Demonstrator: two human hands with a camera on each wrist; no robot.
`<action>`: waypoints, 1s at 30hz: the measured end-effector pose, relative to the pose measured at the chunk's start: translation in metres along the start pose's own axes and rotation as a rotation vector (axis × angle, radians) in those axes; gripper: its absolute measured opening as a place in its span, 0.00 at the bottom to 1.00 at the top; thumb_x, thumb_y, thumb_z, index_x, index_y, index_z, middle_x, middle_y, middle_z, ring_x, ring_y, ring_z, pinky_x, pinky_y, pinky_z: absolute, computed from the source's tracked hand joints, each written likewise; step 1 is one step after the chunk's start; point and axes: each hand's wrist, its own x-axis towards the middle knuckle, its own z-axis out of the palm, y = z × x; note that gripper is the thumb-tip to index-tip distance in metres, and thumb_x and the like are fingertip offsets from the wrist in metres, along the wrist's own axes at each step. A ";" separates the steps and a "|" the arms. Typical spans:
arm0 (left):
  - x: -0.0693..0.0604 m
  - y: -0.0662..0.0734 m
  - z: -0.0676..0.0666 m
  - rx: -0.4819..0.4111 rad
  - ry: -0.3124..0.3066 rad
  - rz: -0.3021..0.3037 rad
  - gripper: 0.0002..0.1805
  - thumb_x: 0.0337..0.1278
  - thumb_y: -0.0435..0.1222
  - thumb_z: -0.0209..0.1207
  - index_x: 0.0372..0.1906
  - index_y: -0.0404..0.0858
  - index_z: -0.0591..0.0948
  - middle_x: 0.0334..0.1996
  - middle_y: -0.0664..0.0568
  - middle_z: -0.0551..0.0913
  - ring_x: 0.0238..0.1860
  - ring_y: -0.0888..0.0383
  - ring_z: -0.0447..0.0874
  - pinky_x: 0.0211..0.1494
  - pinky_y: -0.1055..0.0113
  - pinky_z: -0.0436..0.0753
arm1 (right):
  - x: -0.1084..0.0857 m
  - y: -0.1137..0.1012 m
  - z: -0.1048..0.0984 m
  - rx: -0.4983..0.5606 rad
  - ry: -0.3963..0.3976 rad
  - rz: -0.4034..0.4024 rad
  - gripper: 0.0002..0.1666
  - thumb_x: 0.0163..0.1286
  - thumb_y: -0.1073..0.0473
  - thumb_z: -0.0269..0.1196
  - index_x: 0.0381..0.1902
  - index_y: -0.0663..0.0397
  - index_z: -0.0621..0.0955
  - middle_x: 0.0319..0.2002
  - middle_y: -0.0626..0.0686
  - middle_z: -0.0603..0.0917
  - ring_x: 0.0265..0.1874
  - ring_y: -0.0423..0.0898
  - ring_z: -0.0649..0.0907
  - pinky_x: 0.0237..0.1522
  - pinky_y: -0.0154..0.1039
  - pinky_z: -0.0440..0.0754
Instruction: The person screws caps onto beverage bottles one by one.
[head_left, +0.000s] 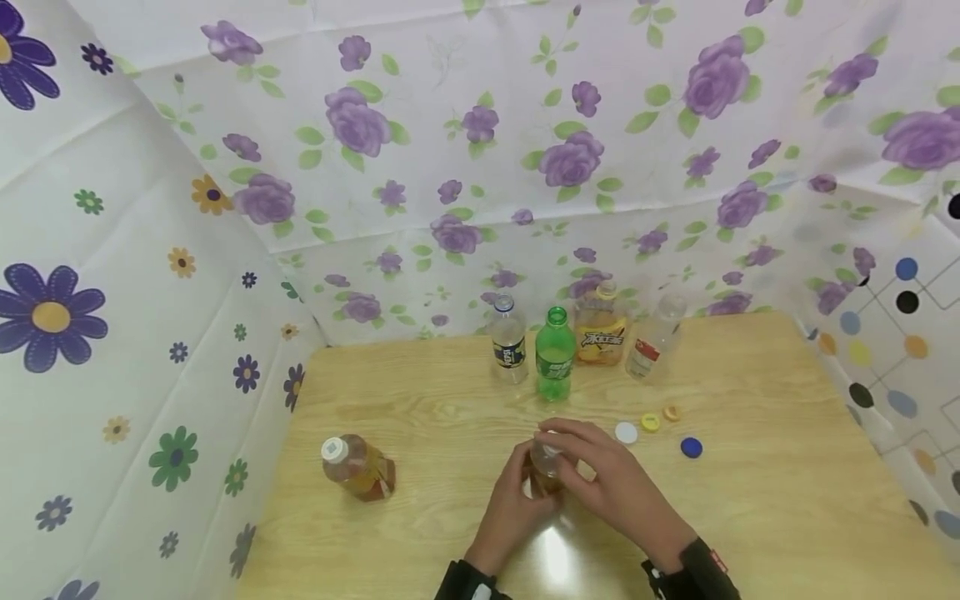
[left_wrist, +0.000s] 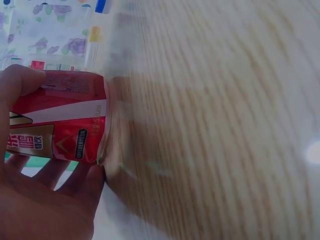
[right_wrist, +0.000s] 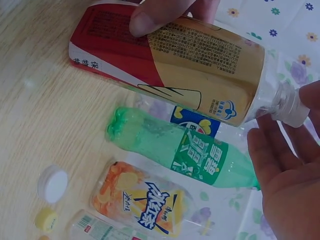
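Note:
My left hand grips a clear plastic bottle with a red and gold label, standing on the table. In the left wrist view, the thumb presses one side of the red label and the fingers curl round the other. At the bottle's top, my right hand pinches the white cap between thumb and fingers. The cap sits on the bottle's neck. From the head view, both hands cover most of this bottle.
A white-capped amber bottle stands at the left. Along the back are a clear blue-labelled bottle, a green bottle, an iced tea bottle and a clear red-labelled bottle. Loose white, yellow, orange and blue caps lie right.

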 end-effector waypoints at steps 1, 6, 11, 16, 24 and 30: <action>0.000 0.000 0.000 0.002 0.005 0.000 0.41 0.56 0.45 0.76 0.72 0.71 0.70 0.65 0.67 0.78 0.63 0.57 0.78 0.63 0.45 0.76 | 0.000 0.000 0.000 0.014 -0.008 0.008 0.24 0.76 0.65 0.67 0.67 0.43 0.84 0.69 0.43 0.79 0.67 0.49 0.79 0.60 0.51 0.83; -0.001 -0.002 0.001 0.014 -0.008 0.020 0.43 0.58 0.42 0.75 0.74 0.71 0.68 0.61 0.65 0.78 0.56 0.59 0.80 0.56 0.56 0.80 | 0.001 0.004 0.002 0.085 -0.051 0.051 0.20 0.77 0.61 0.68 0.64 0.41 0.85 0.69 0.42 0.79 0.68 0.47 0.79 0.64 0.52 0.80; -0.003 -0.003 0.002 0.044 -0.022 0.051 0.44 0.60 0.43 0.74 0.77 0.69 0.65 0.57 0.60 0.76 0.48 0.58 0.79 0.48 0.62 0.81 | 0.002 0.007 0.001 0.115 -0.055 0.059 0.17 0.78 0.55 0.69 0.61 0.41 0.86 0.67 0.41 0.81 0.67 0.45 0.80 0.64 0.50 0.81; -0.004 -0.003 0.002 0.047 -0.020 0.049 0.43 0.60 0.44 0.74 0.76 0.69 0.66 0.54 0.60 0.76 0.47 0.59 0.78 0.46 0.64 0.80 | 0.004 0.006 0.000 0.135 -0.075 0.062 0.16 0.78 0.56 0.68 0.61 0.42 0.87 0.67 0.41 0.82 0.67 0.46 0.80 0.64 0.52 0.81; -0.005 -0.002 0.001 0.048 -0.025 0.044 0.43 0.61 0.46 0.74 0.76 0.71 0.65 0.55 0.60 0.75 0.48 0.58 0.78 0.47 0.63 0.81 | 0.003 0.006 0.000 0.172 -0.095 0.091 0.17 0.79 0.56 0.67 0.62 0.43 0.87 0.70 0.42 0.79 0.69 0.48 0.78 0.65 0.54 0.79; -0.004 -0.002 0.002 0.056 -0.028 0.044 0.42 0.61 0.48 0.74 0.76 0.69 0.66 0.59 0.62 0.75 0.52 0.58 0.77 0.50 0.60 0.80 | -0.001 0.010 0.009 0.124 0.030 0.024 0.22 0.75 0.60 0.70 0.64 0.41 0.85 0.66 0.43 0.83 0.64 0.47 0.82 0.62 0.44 0.82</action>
